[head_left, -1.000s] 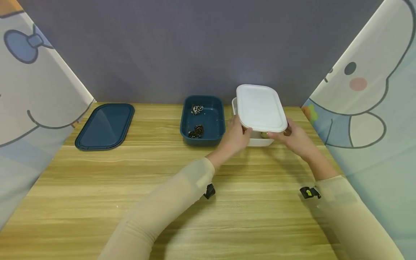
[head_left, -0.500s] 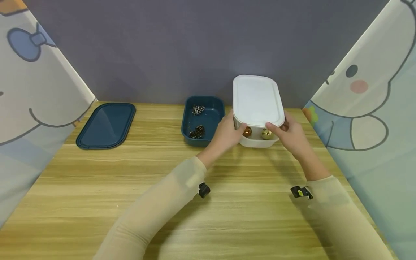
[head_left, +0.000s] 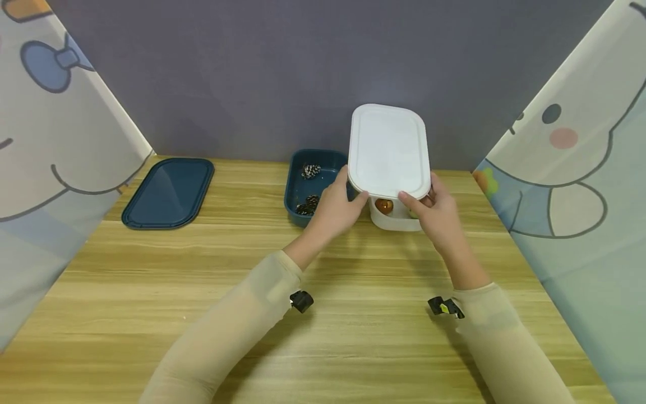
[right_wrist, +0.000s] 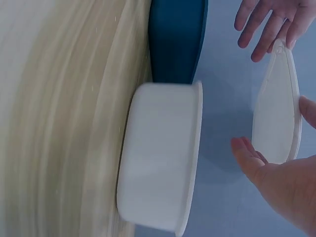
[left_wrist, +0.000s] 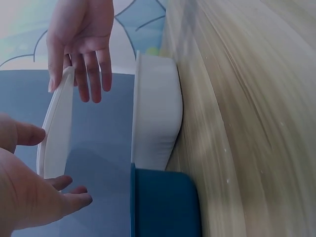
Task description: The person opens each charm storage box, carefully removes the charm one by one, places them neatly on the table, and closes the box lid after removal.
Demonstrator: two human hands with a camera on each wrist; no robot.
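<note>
A white rectangular lid [head_left: 388, 148] is held up by both hands, one at each near corner. My left hand [head_left: 337, 206] pinches its left edge, thumb on top; my right hand [head_left: 438, 216] grips the right edge the same way. Both wrist views show the lid [left_wrist: 58, 128] raised well above the white box [right_wrist: 160, 155]. In the head view the box [head_left: 393, 223] stands below, partly covered by the lid, with a shiny copper-coloured ball [head_left: 384, 206] inside. A second ball is mostly hidden behind my right thumb.
A dark blue box [head_left: 298, 216] with pine cones [head_left: 310, 170] stands left of the white box, partly behind my left hand. Its dark blue lid [head_left: 169, 193] lies on the wooden table [head_left: 227, 252] farther left. A grey wall [head_left: 242, 78] rises behind them.
The white lid has risen off the white box and shifted left toward the blue box, both hands moving with it. The boxes stay where they were.
</note>
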